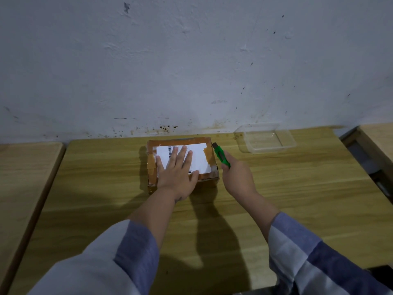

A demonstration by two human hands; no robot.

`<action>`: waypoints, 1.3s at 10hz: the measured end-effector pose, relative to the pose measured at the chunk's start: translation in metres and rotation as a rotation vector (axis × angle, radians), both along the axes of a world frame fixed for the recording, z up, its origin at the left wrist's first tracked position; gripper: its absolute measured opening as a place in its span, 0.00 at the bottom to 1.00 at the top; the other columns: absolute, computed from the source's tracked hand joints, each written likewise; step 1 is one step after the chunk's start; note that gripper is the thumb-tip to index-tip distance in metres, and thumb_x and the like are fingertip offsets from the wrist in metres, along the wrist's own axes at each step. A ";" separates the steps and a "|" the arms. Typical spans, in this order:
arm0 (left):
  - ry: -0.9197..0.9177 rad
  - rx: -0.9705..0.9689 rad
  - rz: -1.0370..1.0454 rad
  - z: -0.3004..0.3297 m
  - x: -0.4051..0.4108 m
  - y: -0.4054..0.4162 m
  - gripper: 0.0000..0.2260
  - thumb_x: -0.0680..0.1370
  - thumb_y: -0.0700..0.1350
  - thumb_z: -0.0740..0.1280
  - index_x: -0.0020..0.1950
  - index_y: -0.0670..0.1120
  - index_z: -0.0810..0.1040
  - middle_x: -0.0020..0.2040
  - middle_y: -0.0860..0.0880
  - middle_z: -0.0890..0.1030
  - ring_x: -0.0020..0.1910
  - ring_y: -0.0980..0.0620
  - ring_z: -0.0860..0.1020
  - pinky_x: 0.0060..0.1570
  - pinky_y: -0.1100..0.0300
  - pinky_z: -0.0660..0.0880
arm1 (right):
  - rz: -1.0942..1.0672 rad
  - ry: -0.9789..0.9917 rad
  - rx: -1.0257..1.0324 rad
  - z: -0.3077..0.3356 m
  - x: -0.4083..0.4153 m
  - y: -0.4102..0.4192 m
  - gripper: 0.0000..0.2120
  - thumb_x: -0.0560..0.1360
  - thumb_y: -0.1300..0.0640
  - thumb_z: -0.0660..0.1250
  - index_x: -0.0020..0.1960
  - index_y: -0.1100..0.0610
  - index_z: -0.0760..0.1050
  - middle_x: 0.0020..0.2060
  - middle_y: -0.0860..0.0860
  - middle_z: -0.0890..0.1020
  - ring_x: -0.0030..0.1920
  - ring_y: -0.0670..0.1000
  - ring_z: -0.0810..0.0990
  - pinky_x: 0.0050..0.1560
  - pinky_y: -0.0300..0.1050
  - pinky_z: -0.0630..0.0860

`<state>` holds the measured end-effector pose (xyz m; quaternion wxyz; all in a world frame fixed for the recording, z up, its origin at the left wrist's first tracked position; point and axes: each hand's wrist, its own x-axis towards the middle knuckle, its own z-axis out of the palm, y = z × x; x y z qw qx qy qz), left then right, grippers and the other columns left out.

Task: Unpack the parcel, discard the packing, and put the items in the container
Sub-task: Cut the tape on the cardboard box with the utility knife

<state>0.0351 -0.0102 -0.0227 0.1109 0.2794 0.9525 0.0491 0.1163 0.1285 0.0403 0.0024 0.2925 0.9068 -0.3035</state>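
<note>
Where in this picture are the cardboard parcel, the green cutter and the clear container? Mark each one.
cardboard parcel (209, 155): head view, on the taped top near its right edge.
green cutter (221, 155): head view, on the green body above the right hand.
clear container (265, 138): head view, on its see-through base.

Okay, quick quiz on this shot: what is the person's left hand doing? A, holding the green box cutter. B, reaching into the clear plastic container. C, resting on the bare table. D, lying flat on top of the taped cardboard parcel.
D: the left hand lies spread flat on the parcel, over its white shipping label, while the right hand holds the green box cutter.
</note>
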 end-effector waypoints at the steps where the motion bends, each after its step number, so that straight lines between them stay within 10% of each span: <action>1: 0.007 -0.002 -0.001 -0.001 0.000 0.000 0.29 0.80 0.61 0.42 0.78 0.53 0.38 0.78 0.53 0.35 0.76 0.50 0.32 0.69 0.35 0.33 | 0.002 0.003 0.002 0.001 0.002 0.000 0.23 0.81 0.58 0.55 0.75 0.51 0.58 0.51 0.59 0.82 0.46 0.57 0.81 0.38 0.44 0.71; 9: 0.012 -0.026 -0.003 0.000 -0.001 0.001 0.29 0.80 0.61 0.42 0.78 0.52 0.38 0.78 0.52 0.35 0.76 0.49 0.32 0.69 0.35 0.34 | -0.020 -0.109 -0.219 0.020 -0.019 -0.001 0.24 0.76 0.65 0.60 0.69 0.52 0.61 0.52 0.61 0.79 0.37 0.59 0.83 0.31 0.52 0.81; 13: 0.020 -0.029 0.006 0.000 0.000 0.001 0.29 0.80 0.61 0.42 0.78 0.53 0.38 0.78 0.52 0.35 0.76 0.49 0.33 0.69 0.35 0.34 | 0.163 -0.181 0.092 0.014 -0.012 0.002 0.30 0.77 0.66 0.58 0.76 0.53 0.55 0.51 0.58 0.82 0.49 0.57 0.81 0.39 0.46 0.74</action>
